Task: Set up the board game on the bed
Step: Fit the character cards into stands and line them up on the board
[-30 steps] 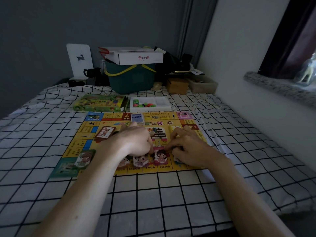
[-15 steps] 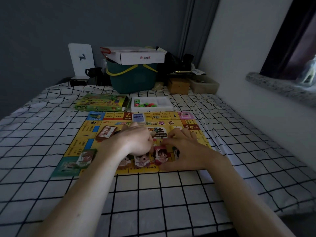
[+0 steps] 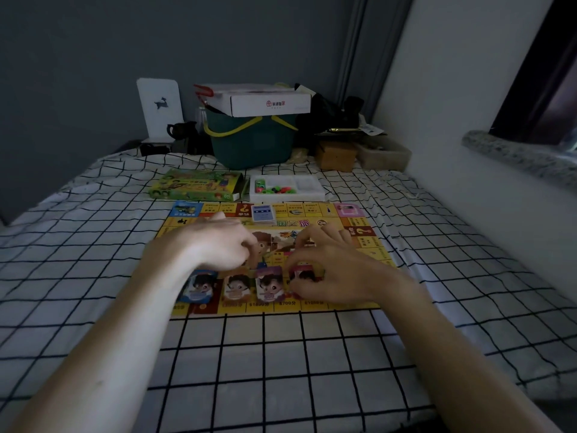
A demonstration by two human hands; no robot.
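Your right hand [image 3: 331, 270] pinches the red character card [image 3: 307, 276] near the board [image 3: 359, 232]'s front edge; left hand [image 3: 224, 245] curled, grip unclear. Cards look light and slippery, so pinch their edges.

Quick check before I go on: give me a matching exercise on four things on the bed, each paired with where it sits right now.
Things
1. green cardboard game box
2. white plastic tray of coloured pieces
3. blue-backed card deck
4. purple character card

Places
A. on the far edge of the yellow game board
B. on the checked sheet, beyond the board's far left corner
C. in the row along the board's near edge
D. on the sheet, right of the box

Pairs: 1-B, 2-D, 3-A, 4-C
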